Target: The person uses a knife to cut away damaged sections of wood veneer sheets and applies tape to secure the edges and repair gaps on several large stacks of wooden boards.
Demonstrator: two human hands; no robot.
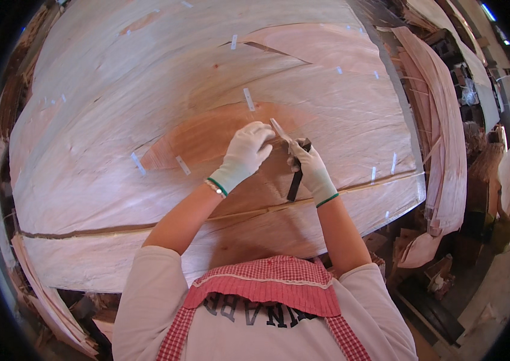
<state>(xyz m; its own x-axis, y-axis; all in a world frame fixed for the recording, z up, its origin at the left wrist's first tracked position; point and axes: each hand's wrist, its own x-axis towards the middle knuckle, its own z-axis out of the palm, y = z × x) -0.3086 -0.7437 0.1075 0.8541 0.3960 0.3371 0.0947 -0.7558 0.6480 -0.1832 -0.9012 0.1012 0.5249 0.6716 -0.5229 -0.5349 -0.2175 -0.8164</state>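
Note:
A large sheet of pale wood veneer (110, 126) lies in front of me, with a darker orange-brown veneer patch (198, 129) in its middle. My left hand (245, 150), in a white knit glove with a green cuff, is over the right part of this patch, its fingers bent together; whatever they may hold is hidden. Close to its right is my right hand (314, 171), gloved alike and closed around a dark, narrow, flat-handled tool (295, 185). A pale strip (277, 128) sticks up between the two hands, by the right fingertips.
Short strips of white tape (234, 42) are stuck on the veneer in several places. A long dark gap (98, 231) crosses the near part of the sheet. Stacked veneer sheets (447, 138) stand along the right side; more veneer edges (56, 301) show at lower left.

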